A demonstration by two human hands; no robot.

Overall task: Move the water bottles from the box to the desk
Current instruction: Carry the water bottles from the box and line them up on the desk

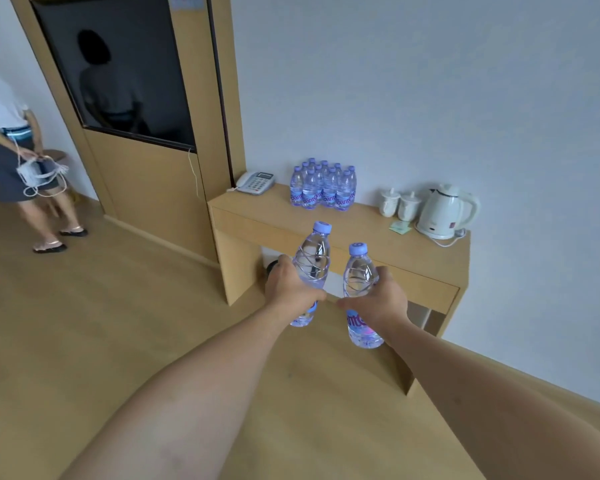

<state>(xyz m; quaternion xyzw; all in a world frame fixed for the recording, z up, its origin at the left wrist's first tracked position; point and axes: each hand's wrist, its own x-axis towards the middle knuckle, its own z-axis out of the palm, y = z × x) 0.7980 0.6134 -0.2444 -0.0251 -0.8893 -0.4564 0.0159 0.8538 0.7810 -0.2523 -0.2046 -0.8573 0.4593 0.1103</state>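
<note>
My left hand point(291, 287) grips a clear water bottle point(314, 254) with a pale blue cap, held upright in front of me. My right hand point(383, 301) grips a second water bottle point(359, 271) of the same kind, its purple label showing below my fingers. Both bottles hang in the air short of the wooden desk point(357, 233). Several identical bottles point(324, 187) stand in a tight cluster on the desk near the wall. The box is not in view.
On the desk a grey telephone point(256, 182) sits at the left end, two white lidded cups point(399, 204) and a white kettle point(444, 211) at the right. A person point(11, 140) stands at far left by a dark wall-mounted screen point(118, 71). Wooden floor lies below.
</note>
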